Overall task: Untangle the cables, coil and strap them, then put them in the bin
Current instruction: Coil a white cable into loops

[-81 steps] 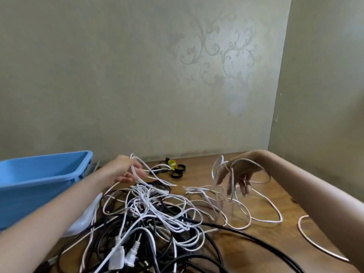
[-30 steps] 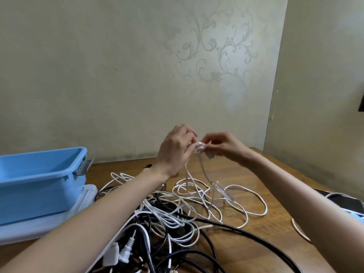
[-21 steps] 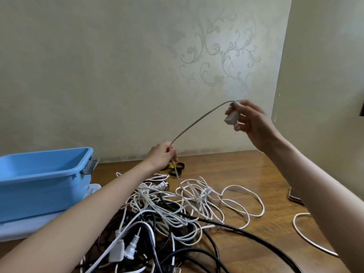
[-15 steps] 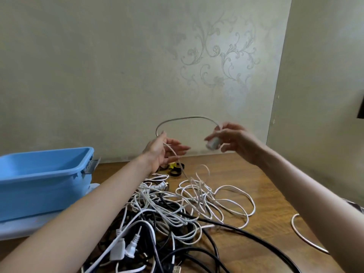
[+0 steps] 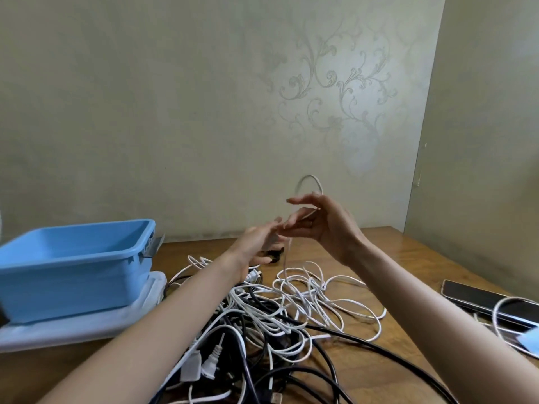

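A tangle of white and black cables (image 5: pixel 262 316) lies on the wooden table (image 5: pixel 393 258) in front of me. My right hand (image 5: pixel 326 228) is raised above it and holds a thin white cable (image 5: pixel 309 178), which arcs in a small loop over the thumb. From the hand the cable hangs down to the pile. My left hand (image 5: pixel 258 242) is just left of the right one, fingers stretched out towards it and holding nothing. The blue bin (image 5: pixel 87 252) stands at the left with nothing visible inside.
The bin rests on a white lid (image 5: pixel 87 325). Black straps (image 5: pixel 274 253) lie behind my hands near the wall. A dark phone (image 5: pixel 481 298), another white cable loop (image 5: pixel 501 310) and a blue object (image 5: pixel 529 342) are at the right edge.
My hands have come together and dropped a little. The cable's wide arc between them has shrunk to a small loop over my right hand. My left hand has let go and straightened its fingers.
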Available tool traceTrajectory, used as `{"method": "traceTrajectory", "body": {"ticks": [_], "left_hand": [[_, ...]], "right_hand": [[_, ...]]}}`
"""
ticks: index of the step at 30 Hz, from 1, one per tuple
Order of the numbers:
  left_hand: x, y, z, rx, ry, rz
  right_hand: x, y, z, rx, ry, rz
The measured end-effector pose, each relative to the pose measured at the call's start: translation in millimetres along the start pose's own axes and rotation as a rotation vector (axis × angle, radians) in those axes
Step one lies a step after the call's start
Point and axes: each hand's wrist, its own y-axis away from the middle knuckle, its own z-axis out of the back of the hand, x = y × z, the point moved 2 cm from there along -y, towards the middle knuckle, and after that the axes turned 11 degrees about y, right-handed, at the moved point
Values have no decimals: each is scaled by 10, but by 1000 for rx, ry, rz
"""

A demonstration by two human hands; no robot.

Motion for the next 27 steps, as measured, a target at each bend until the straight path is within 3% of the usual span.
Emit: {"method": "traceTrajectory", "body": {"ticks": [3, 6, 8, 13, 16, 19, 21, 24, 27], "left_hand": [[164, 2, 51, -59, 189, 177], [231, 42, 38, 208, 655, 496], [244, 60, 13, 304, 705, 557], [191, 59, -106, 254, 635, 300], [179, 63, -128, 129, 604, 65], [202, 23, -59, -20, 666, -67], [193, 20, -26, -52, 532, -62], [269, -49, -27, -54, -59, -44], [380, -120, -77, 64, -467, -149]], "right_hand": [[-74, -21, -59, 24, -79, 64], [-120, 13, -97, 99, -72, 101], [-170, 52, -105, 161, -70, 92], [-370, 183, -69, 244, 88, -68], [-448, 246, 7, 126, 261, -117], [-436, 258, 147, -65, 263, -121], [-363, 252, 222, -149, 304, -141], [-199, 273, 226, -162, 482, -211], [-19, 219, 184, -100, 944, -201]]}}
